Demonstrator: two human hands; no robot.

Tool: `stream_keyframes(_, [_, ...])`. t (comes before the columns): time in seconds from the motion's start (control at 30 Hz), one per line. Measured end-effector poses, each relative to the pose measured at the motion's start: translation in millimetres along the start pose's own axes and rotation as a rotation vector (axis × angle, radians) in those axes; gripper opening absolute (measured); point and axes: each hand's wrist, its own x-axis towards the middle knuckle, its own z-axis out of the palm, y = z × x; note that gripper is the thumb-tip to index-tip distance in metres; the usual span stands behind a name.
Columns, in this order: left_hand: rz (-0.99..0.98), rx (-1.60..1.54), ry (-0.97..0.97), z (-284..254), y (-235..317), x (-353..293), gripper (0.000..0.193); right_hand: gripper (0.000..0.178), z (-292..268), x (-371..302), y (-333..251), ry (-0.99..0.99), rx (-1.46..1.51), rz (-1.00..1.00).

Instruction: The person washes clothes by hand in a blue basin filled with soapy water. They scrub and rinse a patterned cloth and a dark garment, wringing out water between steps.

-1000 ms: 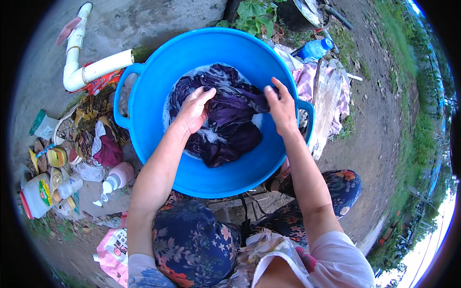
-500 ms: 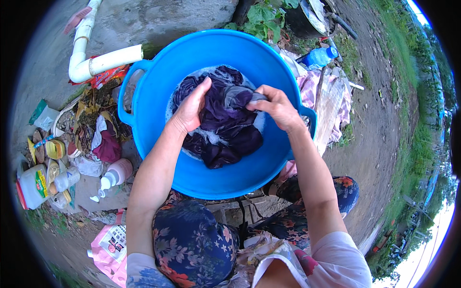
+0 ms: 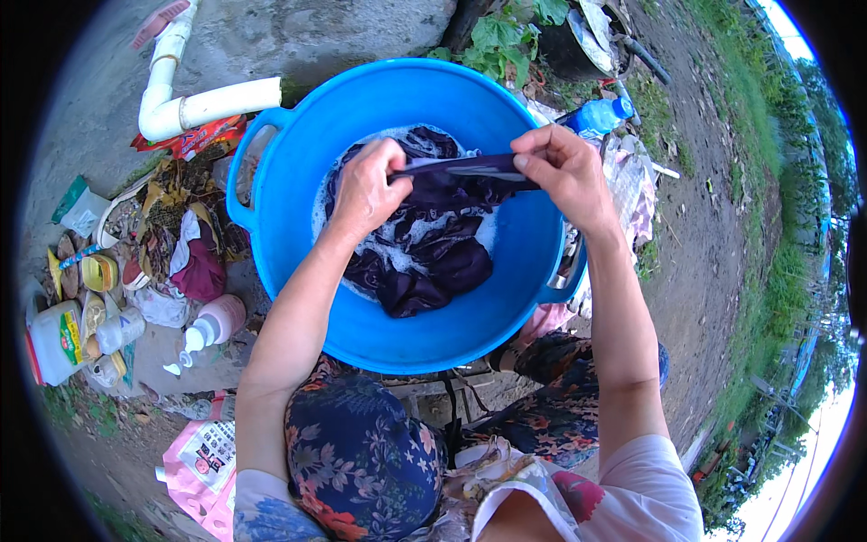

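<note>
A dark purple garment [image 3: 440, 257] lies wet and bunched in soapy water at the bottom of a big blue tub [image 3: 388, 348]. Above the water, one edge of the cloth is pulled out into a taut, narrow band between my two hands. My left hand [image 3: 372, 183] is closed on the band's left end over the tub's middle. At its right end, near the tub's right rim, my right hand [image 3: 562, 172] pinches the cloth between thumb and fingers. White suds [image 3: 402, 260] show around and between the folds.
A white pipe [image 3: 217, 107] ends close to the tub's left handle. Left of the tub stand a pink pump bottle [image 3: 217, 322], a clear jug [image 3: 56, 341] and shoes. A blue-capped bottle [image 3: 600, 116] and a board [image 3: 623, 194] lie on the right.
My right hand has moved right and up, and my left hand has turned over and closed on the cloth. The garment's edge, bunched before, is now stretched between them.
</note>
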Motion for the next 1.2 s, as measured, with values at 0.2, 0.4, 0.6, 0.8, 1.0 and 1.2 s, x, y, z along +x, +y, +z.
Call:
stream_keyframes(0.2, [-0.562,-0.105,0.072,15,-44,0,0.025,0.028,40,-49,17,-0.8,-0.27,-0.096])
stream_keyframes(0.4, [-0.267,0.472,-0.35,-2,-41,-11,0.052,0.018,43,-4,71,-0.325,-0.45,0.195])
stream_keyframes(0.6, [0.026,0.24,0.153,7,-28,-5,0.021,0.025,79,27,100,-0.161,-0.699,0.366])
stream_keyframes(0.8, [-0.651,-0.553,-0.295,75,1,-40,0.024,0.02,72,16,59,0.076,-0.239,0.155])
stream_keyframes(1.0, [-0.961,-1.136,0.278,58,1,-23,0.008,0.015,60,-20,22,0.017,-0.173,0.149])
stream_keyframes(1.2, [-0.676,-1.487,0.191,20,-8,-4,0.038,0.017,48,-25,17,-0.532,0.123,0.064])
